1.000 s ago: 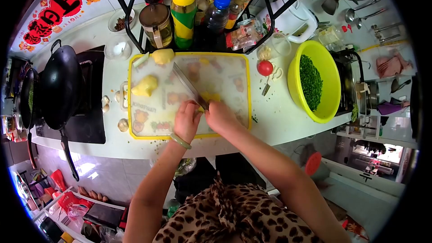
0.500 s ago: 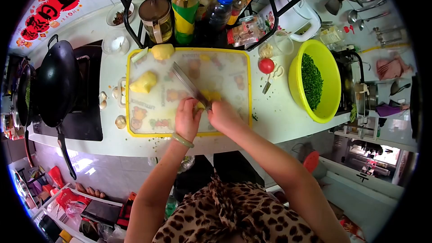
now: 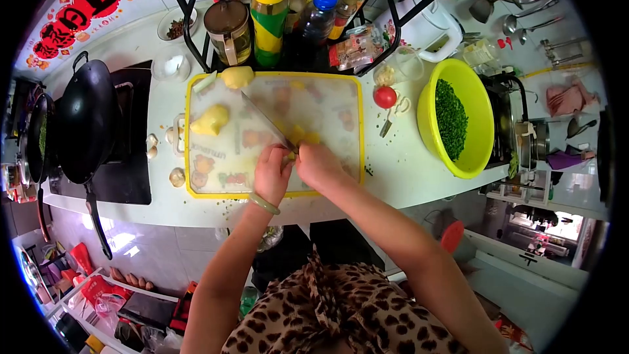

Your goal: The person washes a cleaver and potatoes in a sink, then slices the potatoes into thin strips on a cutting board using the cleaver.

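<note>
Working a knife (image 3: 267,117) at the cutting board (image 3: 334,92) looks like your step in hand. In the head view, your right hand (image 3: 317,166) is closed around the handle, the blade slanting away toward the board's far left. Your left hand (image 3: 270,172) has its fingers curled close together beside the handle end; you cannot tell whether they pinch anything. Yellow pieces (image 3: 306,136) lie on the board just beyond your knuckles. I'd judge that another stroke calls for a steady piece and left fingertips tucked off the edge.

Two pale yellow lumps (image 3: 209,120) sit toward the board's left, one at its far rim. On the white counter (image 3: 400,170), right of the board, are a tomato (image 3: 385,97) and a lime-green bowl (image 3: 427,111) of chopped greens (image 3: 451,118). A black wok (image 3: 88,131) stands at left, a rack of bottles (image 3: 187,26) behind, tiled floor (image 3: 167,249) below.
</note>
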`<state>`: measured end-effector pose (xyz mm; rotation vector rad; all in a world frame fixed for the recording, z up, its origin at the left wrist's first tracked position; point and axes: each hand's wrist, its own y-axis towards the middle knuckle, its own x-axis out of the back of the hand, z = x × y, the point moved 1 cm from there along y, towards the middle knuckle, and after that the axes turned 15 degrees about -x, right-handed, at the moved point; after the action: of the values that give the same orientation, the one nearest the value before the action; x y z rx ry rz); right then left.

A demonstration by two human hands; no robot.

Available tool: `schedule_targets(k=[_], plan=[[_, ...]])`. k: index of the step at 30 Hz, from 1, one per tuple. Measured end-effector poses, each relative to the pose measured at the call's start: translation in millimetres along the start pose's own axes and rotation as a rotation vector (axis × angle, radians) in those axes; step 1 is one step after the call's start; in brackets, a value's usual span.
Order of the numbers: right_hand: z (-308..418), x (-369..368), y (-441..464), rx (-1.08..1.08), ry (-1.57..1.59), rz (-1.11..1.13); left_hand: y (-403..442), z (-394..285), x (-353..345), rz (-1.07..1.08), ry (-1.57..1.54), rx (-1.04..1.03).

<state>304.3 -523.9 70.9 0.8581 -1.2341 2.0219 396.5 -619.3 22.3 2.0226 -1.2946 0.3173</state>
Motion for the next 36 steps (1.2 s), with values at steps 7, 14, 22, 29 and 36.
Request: schedule_targets(k=[7,14,22,29,36], plan=[[-23.7,37.1,-23.4,-0.061,0.152,0.125,-4.0,-1.8,-3.7,-0.061,-0.015,0.033],[-35.3,37.1,-31.7,-0.028,0.106,0.145,-2.9,-2.9,-4.4,-0.047,-0.013,0.05],[-32.1,39.6,-32.4,-0.088,0.108,0.201,-3.6,-2.3,-5.3,-0.043,0.003,0.057],[-26.2,41.8,-31.0,-0.121,0.054,0.233,-2.4,-2.9,-3.2,-0.045,0.001,0.02],[-23.5,36.0,-22.1,-0.112,0.02,0.228,-4.1,-3.1,-3.3,-0.042,-0.039,0.068]])
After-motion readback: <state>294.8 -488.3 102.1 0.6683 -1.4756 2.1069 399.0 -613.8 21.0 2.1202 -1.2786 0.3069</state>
